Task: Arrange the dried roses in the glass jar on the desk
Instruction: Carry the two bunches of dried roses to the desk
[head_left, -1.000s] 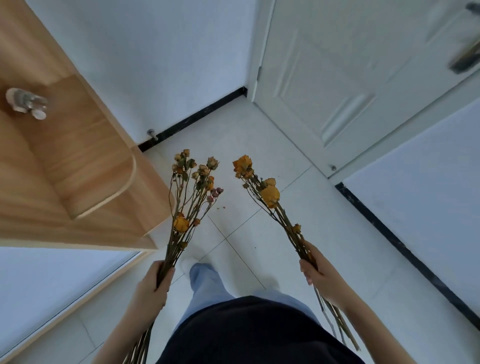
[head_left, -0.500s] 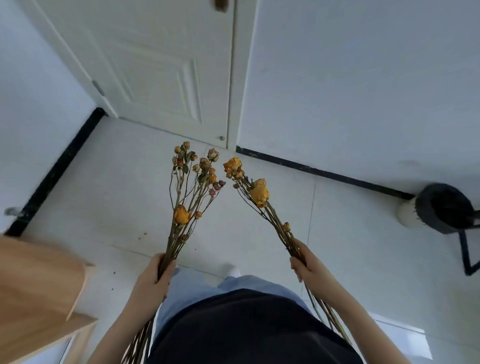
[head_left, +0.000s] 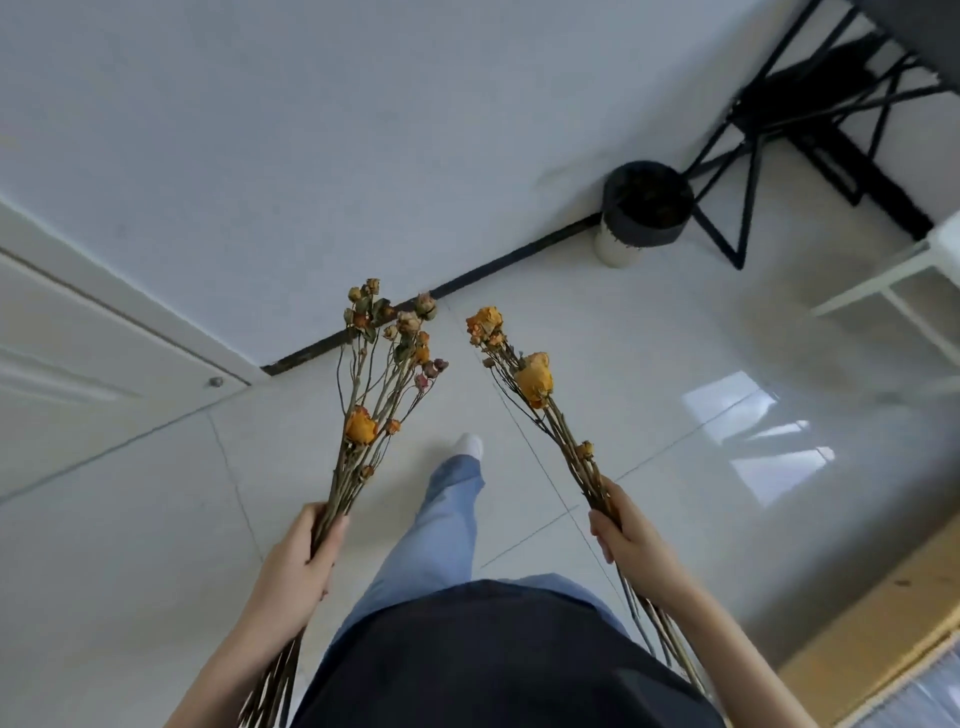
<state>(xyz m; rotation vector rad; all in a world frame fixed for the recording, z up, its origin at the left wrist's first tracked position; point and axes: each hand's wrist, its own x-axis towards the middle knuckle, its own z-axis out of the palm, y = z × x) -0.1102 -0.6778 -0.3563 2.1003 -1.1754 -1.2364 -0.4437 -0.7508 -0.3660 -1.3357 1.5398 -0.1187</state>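
Observation:
My left hand (head_left: 301, 558) grips a bunch of dried roses (head_left: 382, 379) by the stems, with small brownish and orange heads pointing up and forward. My right hand (head_left: 626, 535) grips a second bunch of dried roses (head_left: 524, 374) with larger orange heads, leaning towards the first bunch. Both bunches' stem ends trail back past my wrists. I stand on a white tiled floor, one leg stepping forward. No glass jar or desk top is in view.
A black-and-white bin (head_left: 644, 210) stands against the white wall. Black metal legs (head_left: 789, 109) fill the top right. A white door (head_left: 78, 364) is at the left, white frame legs (head_left: 883, 280) at the right, and a wooden edge (head_left: 883, 623) at the bottom right.
The view has swung to the right: the wooden shelf and door slid off to the left, and the bin and black legs came into view. Both hands keep holding their bunches the same way.

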